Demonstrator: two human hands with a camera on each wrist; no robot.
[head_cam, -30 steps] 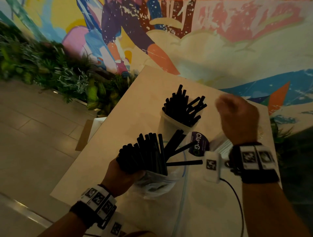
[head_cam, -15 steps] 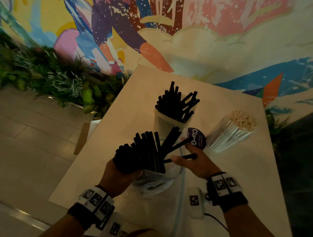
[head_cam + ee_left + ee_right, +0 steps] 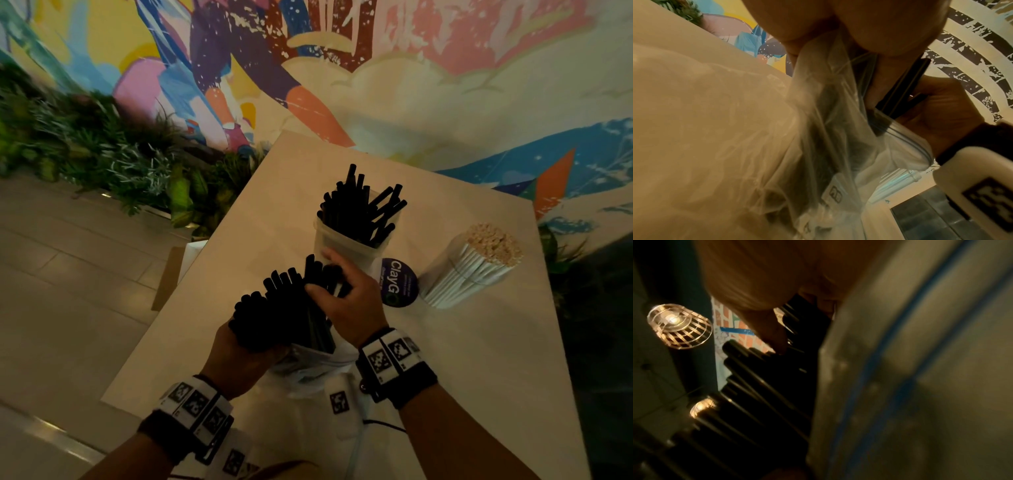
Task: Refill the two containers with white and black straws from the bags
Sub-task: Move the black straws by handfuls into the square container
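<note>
My left hand (image 3: pixel 239 366) grips a clear zip bag (image 3: pixel 308 363) from below, and a thick bundle of black straws (image 3: pixel 281 308) sticks up out of it. My right hand (image 3: pixel 349 305) curls over the right side of that bundle and holds several straws. In the left wrist view the bag (image 3: pixel 838 113) hangs crumpled, with black straws (image 3: pixel 906 87) held in the right hand (image 3: pixel 937 110). Just beyond stands a translucent container (image 3: pixel 342 246) holding black straws (image 3: pixel 363 209). A clear container of white straws (image 3: pixel 472 270) leans at the right.
All of this sits on a beige table (image 3: pixel 479 359) in front of a painted wall. A round dark ClayGo label (image 3: pixel 399 282) lies between the two containers. Plants (image 3: pixel 102 150) and a tiled floor lie to the left. A cable (image 3: pixel 383 425) runs near my right wrist.
My right hand came down from beside the black-straw container to the bag. It gathered the stray sideways straws and now grips the right part of the bundle. The left hand stayed put.
</note>
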